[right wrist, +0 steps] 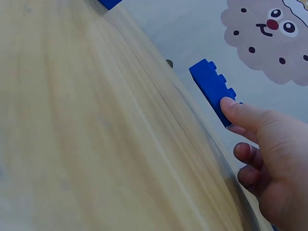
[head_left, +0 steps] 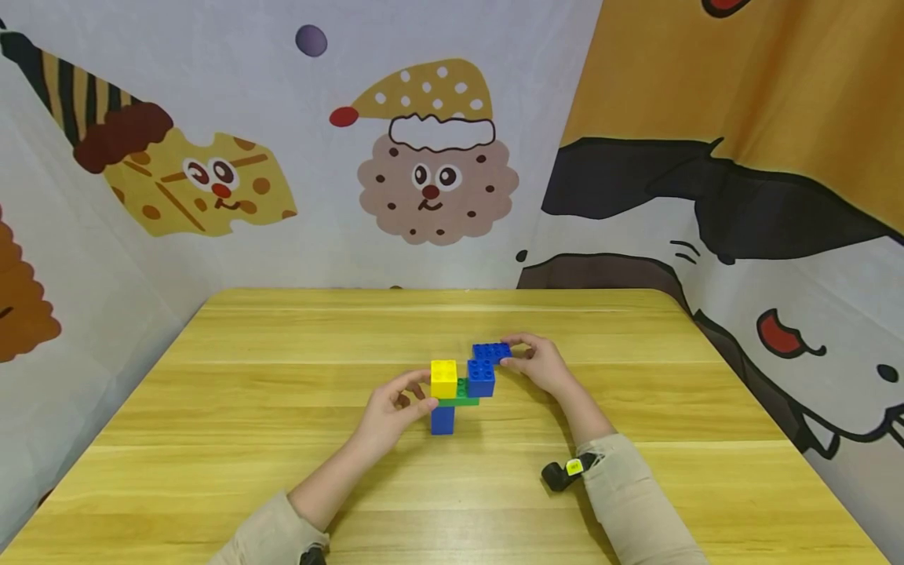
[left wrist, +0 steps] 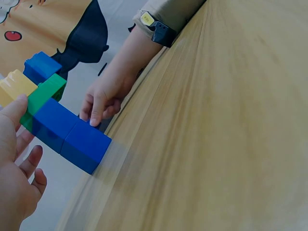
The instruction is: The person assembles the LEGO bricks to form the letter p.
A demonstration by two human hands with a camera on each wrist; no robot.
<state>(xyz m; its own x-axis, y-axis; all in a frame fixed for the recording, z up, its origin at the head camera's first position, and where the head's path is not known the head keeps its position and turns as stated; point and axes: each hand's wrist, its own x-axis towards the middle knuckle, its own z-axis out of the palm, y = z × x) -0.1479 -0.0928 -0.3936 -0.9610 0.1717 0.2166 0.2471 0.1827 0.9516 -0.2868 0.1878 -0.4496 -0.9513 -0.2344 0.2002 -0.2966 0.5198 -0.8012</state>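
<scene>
Under both hands spreads the wood-grain tabletop (head_left: 212, 439). The largest thing worked on is the toy building-brick structure (head_left: 461, 394), just to the right of the left hand (head_left: 392, 404), whose thumb and forefinger pinch it around the yellow end while the other fingers curl loosely, holding nothing. It looks like hard plastic, so probably light, stiff and a little slick; the single bricks seem tough, but the stud joints are the weak spots and could pop apart if levered. The flat side walls near a joint seem the best hold, with the studs left free. Smaller is the long blue brick (right wrist: 209, 84), at the fingertips of the right hand (head_left: 540, 365), which is nearly closed, thumb and forefinger nipping one end; it should handle as lightly, and the end grip leaves most of it exposed. Counted, the structure shows five bricks: one long green brick (left wrist: 48, 92), three shorter blue bricks (left wrist: 86, 144), two of them stacked beneath the green, and one yellow brick (head_left: 443, 380). With the separate long one, that makes four blues, six bricks altogether.
</scene>
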